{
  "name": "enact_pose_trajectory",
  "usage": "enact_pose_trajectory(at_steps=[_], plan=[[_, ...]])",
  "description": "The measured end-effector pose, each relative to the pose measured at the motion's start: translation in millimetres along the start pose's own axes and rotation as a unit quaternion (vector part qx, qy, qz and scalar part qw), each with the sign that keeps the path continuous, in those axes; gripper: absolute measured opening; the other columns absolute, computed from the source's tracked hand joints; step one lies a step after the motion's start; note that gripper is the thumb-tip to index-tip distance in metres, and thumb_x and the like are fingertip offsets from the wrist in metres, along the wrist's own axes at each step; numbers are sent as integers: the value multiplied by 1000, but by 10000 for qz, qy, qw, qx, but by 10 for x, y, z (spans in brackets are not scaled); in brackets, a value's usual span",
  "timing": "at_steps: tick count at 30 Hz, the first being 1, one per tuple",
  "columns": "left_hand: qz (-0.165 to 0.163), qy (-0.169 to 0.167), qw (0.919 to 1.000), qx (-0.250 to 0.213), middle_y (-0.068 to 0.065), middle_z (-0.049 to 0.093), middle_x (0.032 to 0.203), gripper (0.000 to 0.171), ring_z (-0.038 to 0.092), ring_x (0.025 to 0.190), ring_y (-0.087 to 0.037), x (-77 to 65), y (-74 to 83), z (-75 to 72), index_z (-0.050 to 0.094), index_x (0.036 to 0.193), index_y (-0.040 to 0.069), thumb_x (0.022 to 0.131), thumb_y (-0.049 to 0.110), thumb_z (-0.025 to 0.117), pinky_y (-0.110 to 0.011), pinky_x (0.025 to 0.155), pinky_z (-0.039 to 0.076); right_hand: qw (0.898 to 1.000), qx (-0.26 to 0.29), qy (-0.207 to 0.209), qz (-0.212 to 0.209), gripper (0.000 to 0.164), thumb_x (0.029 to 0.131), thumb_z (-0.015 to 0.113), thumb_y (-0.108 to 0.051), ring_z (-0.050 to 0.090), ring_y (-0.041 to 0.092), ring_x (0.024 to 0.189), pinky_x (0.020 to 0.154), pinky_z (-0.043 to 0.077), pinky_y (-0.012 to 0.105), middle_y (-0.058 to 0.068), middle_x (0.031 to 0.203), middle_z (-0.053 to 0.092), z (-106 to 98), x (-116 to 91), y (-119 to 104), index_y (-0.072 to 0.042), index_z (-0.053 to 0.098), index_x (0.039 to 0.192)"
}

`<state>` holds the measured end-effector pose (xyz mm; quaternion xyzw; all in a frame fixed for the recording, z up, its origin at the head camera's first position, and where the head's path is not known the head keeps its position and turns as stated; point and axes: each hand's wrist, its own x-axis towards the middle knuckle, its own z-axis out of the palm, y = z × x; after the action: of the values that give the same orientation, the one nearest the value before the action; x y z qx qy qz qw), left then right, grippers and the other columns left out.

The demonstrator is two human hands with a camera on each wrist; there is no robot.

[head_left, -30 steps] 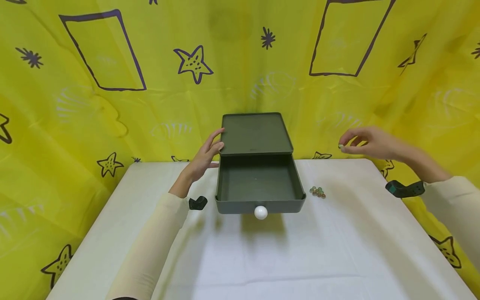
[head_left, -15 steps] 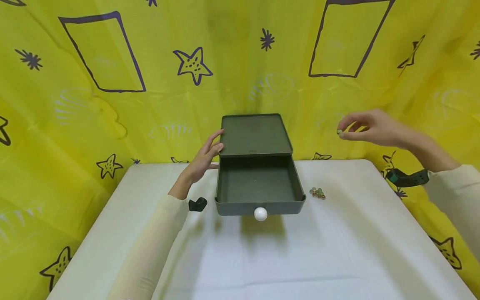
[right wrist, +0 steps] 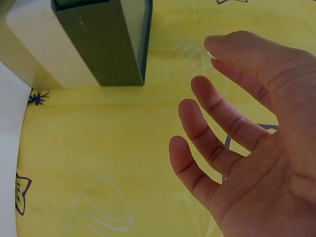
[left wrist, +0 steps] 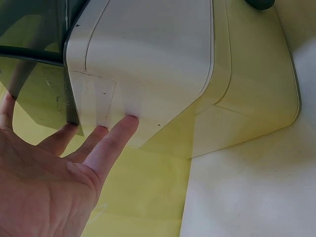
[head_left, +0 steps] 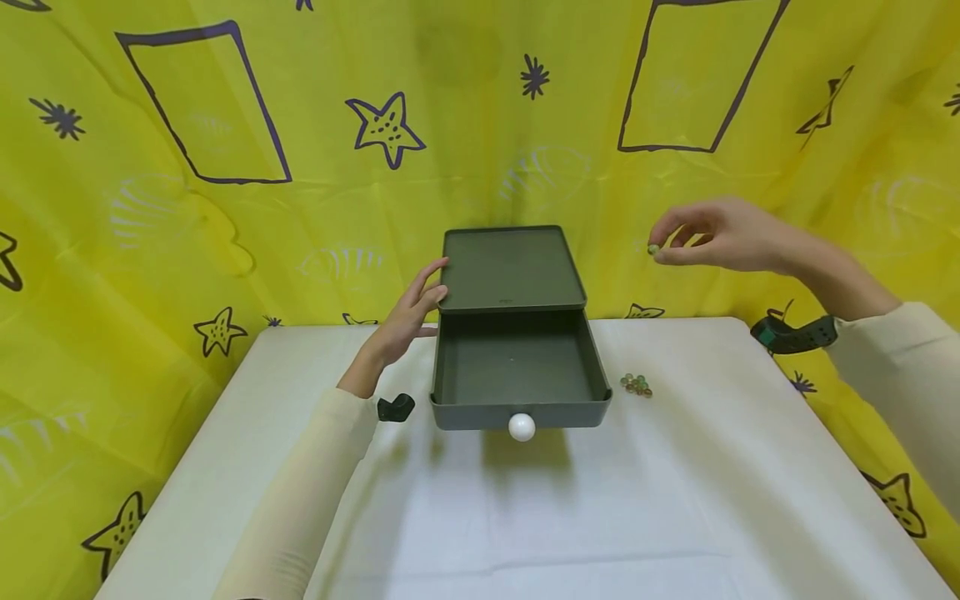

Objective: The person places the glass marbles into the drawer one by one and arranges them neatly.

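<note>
The right grip (head_left: pixel 720 237), pinching a marble (head_left: pixel 653 249) in the air right of the box (head_left: pixel 510 267), has risen and shifted leftward since the earlier frames; the left grip (head_left: pixel 405 321), fingers spread, stays against the box's side; more marbles (head_left: pixel 637 385) lie right of the open drawer (head_left: pixel 517 358) on the white bench (head_left: pixel 600 517); a yellow patterned curtain (head_left: pixel 465 83) hangs behind.
</note>
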<state>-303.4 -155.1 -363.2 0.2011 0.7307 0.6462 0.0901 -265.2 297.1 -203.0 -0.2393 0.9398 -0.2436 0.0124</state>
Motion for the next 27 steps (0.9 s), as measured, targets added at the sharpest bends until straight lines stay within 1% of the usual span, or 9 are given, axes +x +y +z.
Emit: enact_pose_trajectory(at_steps=[5,10,14,18,22,27], plan=[[11,-13,10000,-4,-6,21,168,56,31,150,-35,3,-2,-1,26,160,42,108,38,45,-72,107,35,9998,-86,-154,-116,17,96,74,-28,62,13,101,83,50,21,-2,117,67,7,94,-160,-21,72,112],[-5,-25,10000,-36,-7,23,167,57,33,149,-34,-3,15,9,25,161,41,107,38,45,-71,106,36,9985,-216,-316,-382,17,96,74,-32,63,14,101,83,52,28,-5,114,68,40,188,-349,-22,72,111],[-13,-26,10000,-37,-7,22,167,57,31,149,-36,-6,23,15,25,161,40,108,38,45,-72,107,35,9970,-156,-449,-614,16,96,74,-32,63,14,97,85,52,28,-6,111,69,91,294,-482,-22,73,109],[-22,-5,10000,-18,-8,22,167,57,31,149,-36,-11,35,20,25,161,41,108,38,45,-72,106,36,9948,-66,-585,-832,15,96,75,-31,63,15,95,85,53,29,-5,106,69,158,401,-621,-22,73,107],[-24,8,10000,-14,-8,23,167,56,32,149,-36,-10,34,20,26,161,41,108,38,45,-71,106,36,9919,184,-752,-1009,15,95,76,-27,64,18,92,84,53,30,-2,101,70,243,501,-746,-18,74,107],[3,-6,10000,-27,-8,21,167,57,31,149,-38,-9,25,16,25,161,41,108,38,45,-72,107,35,9839,493,-979,-1410,14,94,76,-21,64,20,87,81,54,33,0,96,71,381,621,-872,-15,73,106]])
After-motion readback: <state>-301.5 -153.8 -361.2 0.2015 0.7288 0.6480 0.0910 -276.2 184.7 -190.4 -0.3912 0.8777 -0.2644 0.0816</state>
